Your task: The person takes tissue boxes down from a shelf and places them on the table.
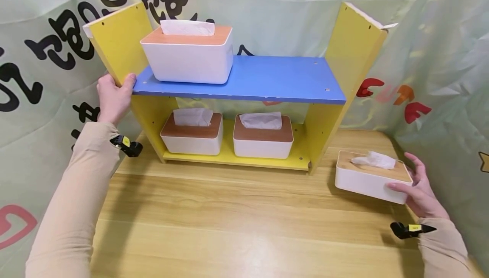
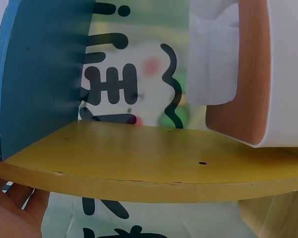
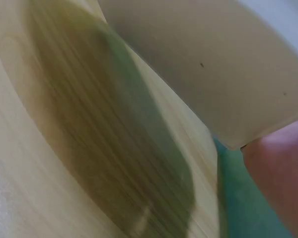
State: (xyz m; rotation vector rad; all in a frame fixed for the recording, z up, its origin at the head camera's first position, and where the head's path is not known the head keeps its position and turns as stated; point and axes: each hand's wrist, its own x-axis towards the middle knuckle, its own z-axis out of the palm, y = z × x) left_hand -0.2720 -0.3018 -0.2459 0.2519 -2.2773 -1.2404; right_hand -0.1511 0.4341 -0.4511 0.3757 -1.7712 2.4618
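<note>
My right hand [image 1: 422, 189] grips the right end of a tissue box [image 1: 370, 180] with a white body, wood-look lid and a tissue sticking out. That box is held slightly tilted above the table, and its shadow shows in the right wrist view. My left hand [image 1: 114, 97] holds the left side panel of a yellow and blue shelf [image 1: 275, 78], thumb by the blue board's end. In the left wrist view, its fingers [image 2: 37, 206] lie against the panel's outer side. A larger tissue box [image 1: 191, 61] stands on the blue board's left part.
On the yellow lower board stand two more tissue boxes, a left one [image 1: 195, 142] and a right one [image 1: 263, 146]. The shelf stands on a wooden table [image 1: 229, 218]. Printed cloth [image 1: 267, 15] hangs behind and at both sides, close to my right hand.
</note>
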